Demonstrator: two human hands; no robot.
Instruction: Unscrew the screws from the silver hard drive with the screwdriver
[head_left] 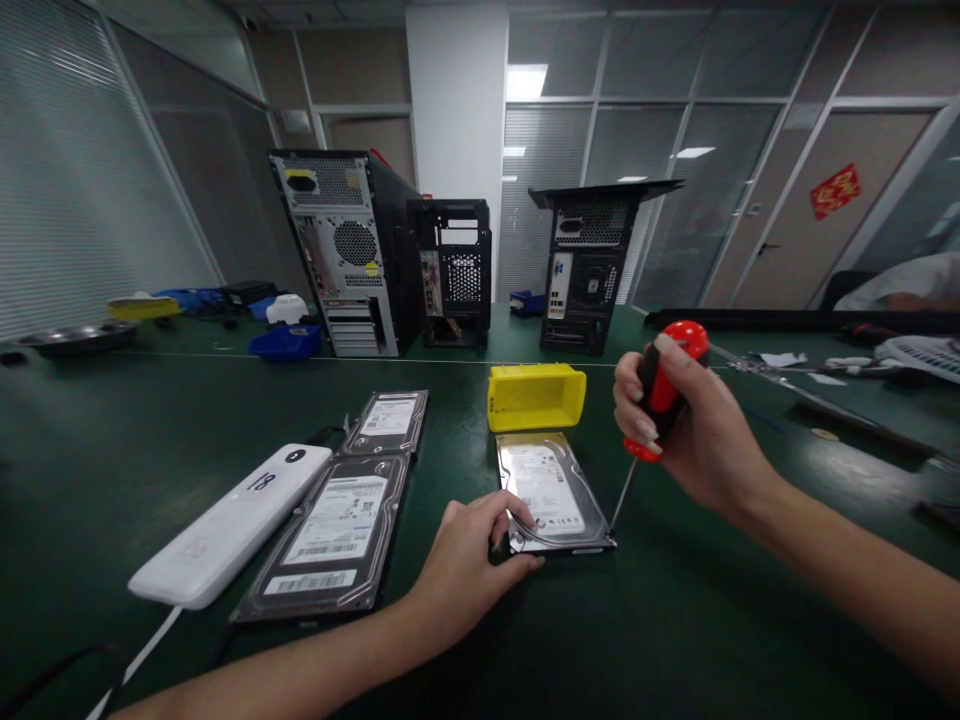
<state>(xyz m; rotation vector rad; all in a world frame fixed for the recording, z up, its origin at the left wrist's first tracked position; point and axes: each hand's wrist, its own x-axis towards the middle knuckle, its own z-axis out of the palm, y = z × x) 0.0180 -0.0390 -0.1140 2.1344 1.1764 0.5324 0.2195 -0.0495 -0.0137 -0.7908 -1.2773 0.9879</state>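
I am seeing the left hand point(469, 560) pressing down on the near corner of a hard drive point(551, 492) lying flat on the green desk point(675, 620), while the right hand point(686, 420) is clenching a red screwdriver point(660, 395), its tip touching the drive's right edge. Computer towers point(352, 250) are standing behind, before glass office partitions.
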